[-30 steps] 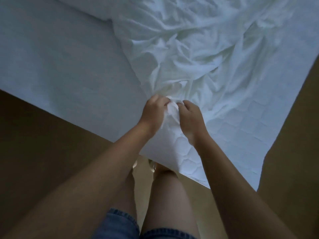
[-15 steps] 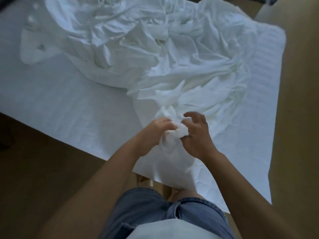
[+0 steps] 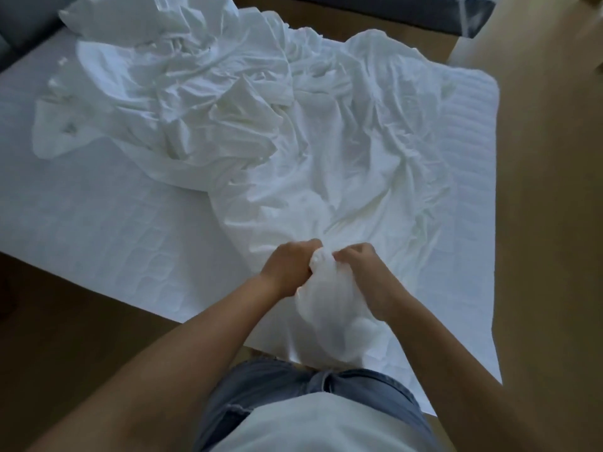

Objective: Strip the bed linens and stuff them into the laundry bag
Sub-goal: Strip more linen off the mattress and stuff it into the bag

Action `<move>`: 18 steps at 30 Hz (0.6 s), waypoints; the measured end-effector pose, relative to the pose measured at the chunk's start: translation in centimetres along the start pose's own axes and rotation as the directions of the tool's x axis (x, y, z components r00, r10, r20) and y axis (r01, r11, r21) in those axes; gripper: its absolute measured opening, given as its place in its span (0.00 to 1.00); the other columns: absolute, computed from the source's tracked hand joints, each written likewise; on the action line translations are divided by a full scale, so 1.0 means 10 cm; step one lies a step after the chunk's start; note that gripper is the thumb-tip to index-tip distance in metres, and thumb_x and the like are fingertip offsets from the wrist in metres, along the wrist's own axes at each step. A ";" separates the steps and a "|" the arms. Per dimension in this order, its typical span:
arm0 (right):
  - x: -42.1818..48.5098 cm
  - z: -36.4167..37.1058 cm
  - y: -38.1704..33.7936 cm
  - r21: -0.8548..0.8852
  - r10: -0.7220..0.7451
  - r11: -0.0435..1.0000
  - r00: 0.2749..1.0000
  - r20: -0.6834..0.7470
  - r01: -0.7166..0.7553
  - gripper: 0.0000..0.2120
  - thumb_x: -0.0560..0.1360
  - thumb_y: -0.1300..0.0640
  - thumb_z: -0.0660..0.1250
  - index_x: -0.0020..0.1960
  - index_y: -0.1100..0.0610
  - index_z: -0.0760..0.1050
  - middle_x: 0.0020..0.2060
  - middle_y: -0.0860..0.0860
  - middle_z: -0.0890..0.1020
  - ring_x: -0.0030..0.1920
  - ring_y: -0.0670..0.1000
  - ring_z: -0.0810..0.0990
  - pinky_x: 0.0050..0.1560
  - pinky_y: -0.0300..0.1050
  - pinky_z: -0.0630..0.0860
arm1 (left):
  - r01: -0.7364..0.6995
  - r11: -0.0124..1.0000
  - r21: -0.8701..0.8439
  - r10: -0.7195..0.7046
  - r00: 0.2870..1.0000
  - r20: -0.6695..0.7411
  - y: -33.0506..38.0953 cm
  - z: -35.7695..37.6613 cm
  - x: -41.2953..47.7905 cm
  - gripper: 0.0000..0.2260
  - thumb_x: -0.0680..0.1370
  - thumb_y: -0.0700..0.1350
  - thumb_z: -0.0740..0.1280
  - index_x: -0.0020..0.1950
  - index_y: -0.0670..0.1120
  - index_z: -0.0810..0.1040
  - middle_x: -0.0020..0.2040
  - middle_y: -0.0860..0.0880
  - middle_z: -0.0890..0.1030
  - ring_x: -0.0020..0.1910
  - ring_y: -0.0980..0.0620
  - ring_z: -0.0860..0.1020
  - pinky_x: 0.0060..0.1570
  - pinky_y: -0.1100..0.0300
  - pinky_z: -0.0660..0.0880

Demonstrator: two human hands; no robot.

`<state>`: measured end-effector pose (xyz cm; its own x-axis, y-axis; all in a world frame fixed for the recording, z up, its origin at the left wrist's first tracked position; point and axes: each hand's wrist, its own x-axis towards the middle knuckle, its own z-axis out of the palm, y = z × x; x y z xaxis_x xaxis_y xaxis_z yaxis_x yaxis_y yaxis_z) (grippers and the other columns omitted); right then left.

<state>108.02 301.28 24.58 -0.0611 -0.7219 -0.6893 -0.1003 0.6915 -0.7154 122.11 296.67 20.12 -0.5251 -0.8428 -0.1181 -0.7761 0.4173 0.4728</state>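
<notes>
Head view, sheet bunched (crumpled) between fingers

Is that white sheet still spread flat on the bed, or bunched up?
Bunched up. The sheet lies crumpled in deep folds across the mattress, its near end gathered between both hands.

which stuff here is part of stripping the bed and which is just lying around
Part of the job: sheet, its bunched end gripped by the left hand and right hand. No laundry bag in view.
Just around: mattress, floor, denim shorts.
</notes>
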 end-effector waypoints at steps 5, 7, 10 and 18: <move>-0.10 0.03 0.43 -0.857 -0.611 0.285 0.770 0.183 0.429 0.60 0.55 0.31 0.72 0.73 0.43 0.36 0.72 0.54 0.46 0.72 0.55 0.46 0.71 0.57 0.53 | 0.200 0.973 -0.118 -0.160 0.945 0.284 0.00 -0.32 0.25 0.09 0.76 0.39 0.66 0.35 0.42 0.73 0.38 0.42 0.79 0.40 0.44 0.77 0.32 0.62 0.64; 0.08 -0.01 0.50 -0.888 -0.800 0.161 0.584 0.138 0.432 0.59 0.55 0.40 0.78 0.74 0.47 0.45 0.70 0.61 0.55 0.69 0.62 0.55 0.64 0.63 0.65 | 0.303 0.905 -0.299 -0.177 0.906 0.383 0.08 -0.48 0.29 0.13 0.77 0.38 0.64 0.32 0.44 0.70 0.32 0.48 0.73 0.33 0.50 0.72 0.28 0.68 0.65; 0.24 -0.07 0.28 -0.822 -0.867 0.252 0.496 0.042 0.510 0.45 0.60 0.54 0.77 0.71 0.55 0.58 0.59 0.64 0.72 0.56 0.65 0.74 0.47 0.55 0.78 | 0.483 0.726 -0.489 -0.208 0.832 0.514 0.18 -0.64 0.26 0.04 0.77 0.43 0.66 0.43 0.46 0.79 0.40 0.50 0.81 0.39 0.54 0.79 0.38 0.64 0.73; 0.43 -0.35 -0.30 -0.505 -0.190 0.822 0.963 0.189 0.261 0.04 0.66 0.60 0.67 0.41 0.59 0.77 0.32 0.52 0.79 0.34 0.52 0.78 0.34 0.42 0.72 | 0.064 0.974 0.218 -0.115 0.966 0.233 0.25 -0.38 -0.27 0.59 0.63 0.62 0.76 0.77 0.53 0.35 0.76 0.47 0.42 0.76 0.45 0.45 0.72 0.40 0.49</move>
<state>104.55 296.00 24.16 0.1479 -0.8222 -0.5497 -0.6001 0.3672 -0.7107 122.93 298.69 24.93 -0.4991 -0.7829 -0.3715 -0.8652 0.4268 0.2630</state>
